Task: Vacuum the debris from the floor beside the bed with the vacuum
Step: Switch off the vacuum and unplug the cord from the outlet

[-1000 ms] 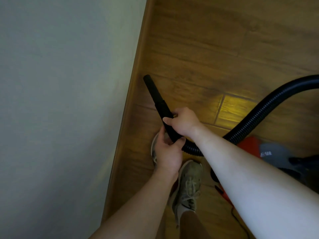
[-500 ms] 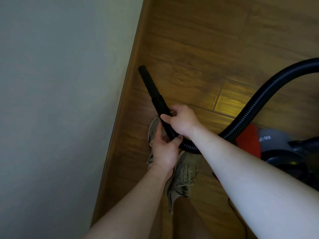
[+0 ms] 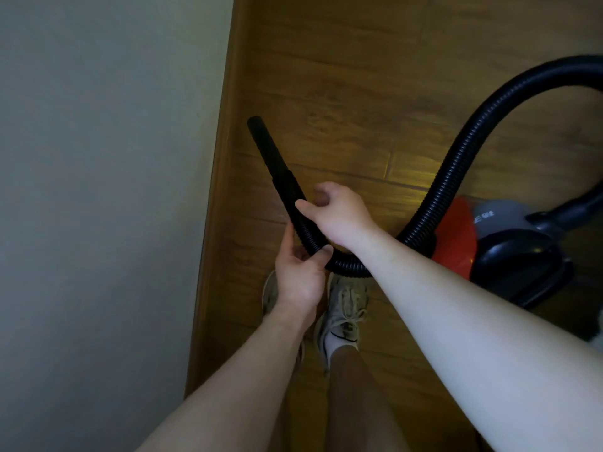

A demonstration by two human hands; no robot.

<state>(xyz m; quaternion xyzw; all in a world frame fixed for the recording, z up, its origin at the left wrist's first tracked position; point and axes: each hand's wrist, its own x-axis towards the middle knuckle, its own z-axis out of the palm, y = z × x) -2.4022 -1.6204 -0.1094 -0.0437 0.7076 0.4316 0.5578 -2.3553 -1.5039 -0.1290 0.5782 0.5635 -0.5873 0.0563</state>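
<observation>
While both hands, the left hand [image 3: 298, 282] and right hand [image 3: 339, 212], wrap their fingers round the bendy hose [image 3: 456, 164] near its stiff nozzle [image 3: 267, 148] above the floor [image 3: 359, 76], holding there steers best.

A plain pale surface [image 3: 98, 190], grey-white and unmarked, fills the whole left side of the frame; whether it is a wall or a bed's side cannot be told. A narrow wooden strip [image 3: 225, 158] borders it, running from the top centre down to the lower left. Right of that lies a wooden plank floor [image 3: 359, 76], brown with visible grain and seams. A yellowish patch of light [image 3: 408, 177] falls on the boards at centre right; the overall light is dim.
</observation>
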